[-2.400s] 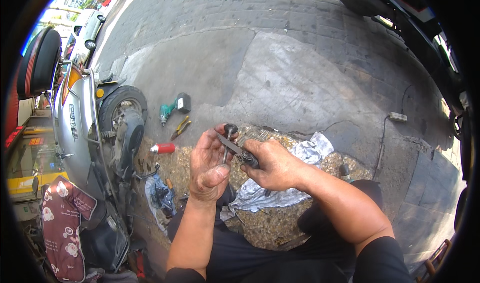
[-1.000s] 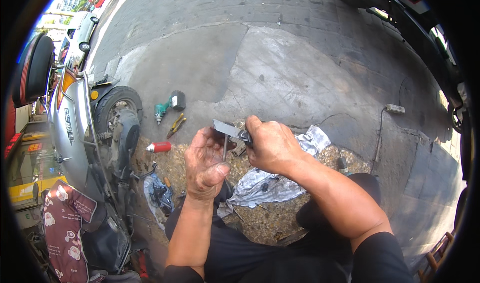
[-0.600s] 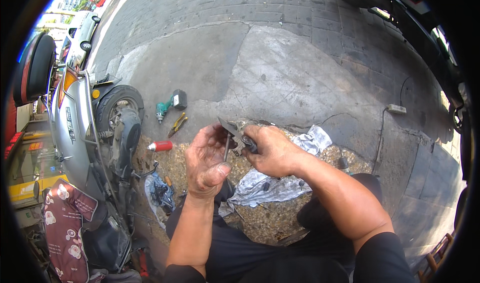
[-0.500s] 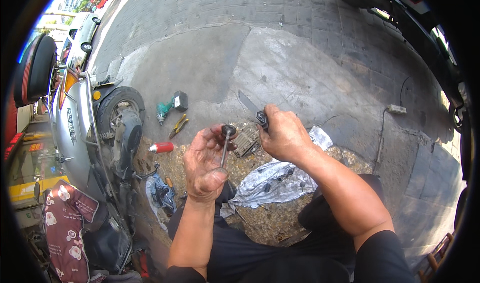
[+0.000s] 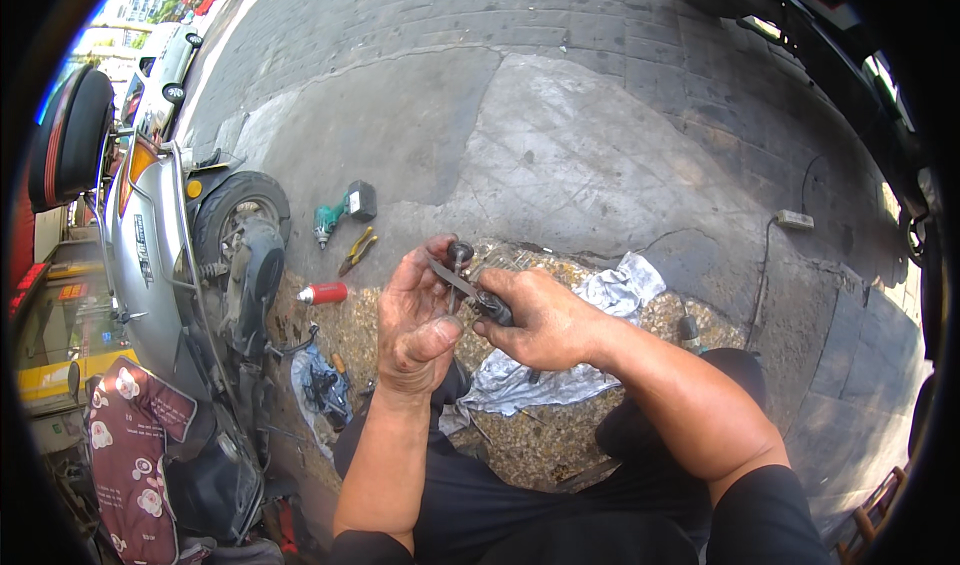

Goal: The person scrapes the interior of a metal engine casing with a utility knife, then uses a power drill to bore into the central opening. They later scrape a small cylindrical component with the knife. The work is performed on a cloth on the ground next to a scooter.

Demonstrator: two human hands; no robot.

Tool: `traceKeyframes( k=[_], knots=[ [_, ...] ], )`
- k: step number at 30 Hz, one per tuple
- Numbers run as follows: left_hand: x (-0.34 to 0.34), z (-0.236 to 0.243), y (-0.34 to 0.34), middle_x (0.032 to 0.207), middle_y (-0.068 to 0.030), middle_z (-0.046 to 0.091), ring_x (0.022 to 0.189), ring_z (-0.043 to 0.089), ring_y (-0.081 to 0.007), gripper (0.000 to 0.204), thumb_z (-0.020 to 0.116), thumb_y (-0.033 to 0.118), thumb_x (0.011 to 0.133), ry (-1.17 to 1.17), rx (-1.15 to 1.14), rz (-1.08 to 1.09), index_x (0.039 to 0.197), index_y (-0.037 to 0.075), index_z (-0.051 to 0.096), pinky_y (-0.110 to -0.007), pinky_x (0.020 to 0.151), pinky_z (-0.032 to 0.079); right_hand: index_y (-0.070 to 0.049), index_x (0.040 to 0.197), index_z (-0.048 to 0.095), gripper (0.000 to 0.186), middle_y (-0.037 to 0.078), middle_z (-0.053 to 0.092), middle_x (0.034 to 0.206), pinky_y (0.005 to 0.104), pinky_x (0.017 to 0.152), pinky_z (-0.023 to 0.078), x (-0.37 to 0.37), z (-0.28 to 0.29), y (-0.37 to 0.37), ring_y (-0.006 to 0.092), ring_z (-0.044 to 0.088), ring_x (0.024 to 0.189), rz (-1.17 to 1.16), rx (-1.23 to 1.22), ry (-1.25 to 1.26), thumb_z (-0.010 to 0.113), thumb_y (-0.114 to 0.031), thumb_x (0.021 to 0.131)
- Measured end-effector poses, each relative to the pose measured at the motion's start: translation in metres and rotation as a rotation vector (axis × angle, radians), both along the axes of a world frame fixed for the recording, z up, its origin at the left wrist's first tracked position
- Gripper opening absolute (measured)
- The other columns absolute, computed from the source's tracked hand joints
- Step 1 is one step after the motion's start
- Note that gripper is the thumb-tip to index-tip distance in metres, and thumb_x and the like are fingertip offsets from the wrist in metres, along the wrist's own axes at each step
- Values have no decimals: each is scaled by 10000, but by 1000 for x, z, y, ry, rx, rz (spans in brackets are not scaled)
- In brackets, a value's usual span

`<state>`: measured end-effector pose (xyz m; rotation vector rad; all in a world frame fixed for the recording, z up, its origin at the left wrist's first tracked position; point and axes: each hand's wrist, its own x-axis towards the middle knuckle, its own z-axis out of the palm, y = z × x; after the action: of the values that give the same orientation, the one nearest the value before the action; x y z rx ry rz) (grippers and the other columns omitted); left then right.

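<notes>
My left hand (image 5: 416, 333) holds an engine valve (image 5: 460, 252) upright, its dark round head above the fingers and its thin stem running down to the thumb. My right hand (image 5: 540, 315) is closed round the black handle of a utility knife (image 5: 494, 308). The knife's blade lies across the valve stem just below the head. Behind both hands, a finned metal engine part (image 5: 508, 257) is mostly hidden. A grey-white cloth (image 5: 530, 375) is spread on the ground below my right hand, and the small dark parts on it are largely covered.
On the ground to the left lie a green cordless drill (image 5: 342, 215), pliers (image 5: 357, 252) and a red spray can (image 5: 323, 294). A scooter (image 5: 170, 255) stands along the left side. Another cloth with tools (image 5: 322, 385) is near my left forearm. A power strip (image 5: 795, 220) lies at right.
My right hand has come down and left, bringing the knife blade from away in front onto the valve. My left hand has shifted slightly right, still holding the valve.
</notes>
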<state>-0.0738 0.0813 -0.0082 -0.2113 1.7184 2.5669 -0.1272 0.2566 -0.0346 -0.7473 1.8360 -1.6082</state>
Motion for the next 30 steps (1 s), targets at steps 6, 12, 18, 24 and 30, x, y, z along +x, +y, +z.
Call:
traceKeyframes(
  k=[6,12,18,24,30],
  knots=[
    [0,-1,-3,1278,-133,579,1178,576,-227,925,900,327,632,-11,-91,-17,1354,-55,468,-362,1050,442,40,966,595,182,312,677,894,528,794,533,-15,1,0,472,671,912,-306,461,138,607,-56,812],
    [1,-3,2,1248,-144,571,1161,563,-230,942,886,271,612,-30,-107,16,1361,-95,447,-353,1054,426,28,947,563,199,304,655,800,551,737,506,-5,-7,-7,499,648,836,-181,320,134,668,-104,841],
    [3,-1,-2,1252,-133,580,1173,569,-240,913,875,261,631,-14,-42,41,1376,-61,457,-370,1066,428,30,924,557,198,267,654,766,500,680,504,-12,-6,1,463,668,789,-378,268,178,691,-101,859],
    [0,-1,4,1252,-149,584,1187,574,-251,939,903,289,618,-28,-12,43,1362,-74,459,-376,1081,426,53,1075,593,296,287,678,909,505,832,519,1,-5,2,465,651,971,13,-19,-5,669,-108,839],
    [4,0,0,1265,-141,599,1217,585,-259,897,910,343,655,-9,-127,19,1330,-63,481,-386,1061,460,37,942,578,196,271,661,785,493,709,525,-23,-15,7,458,674,816,-370,343,148,683,-107,860]
  ],
)
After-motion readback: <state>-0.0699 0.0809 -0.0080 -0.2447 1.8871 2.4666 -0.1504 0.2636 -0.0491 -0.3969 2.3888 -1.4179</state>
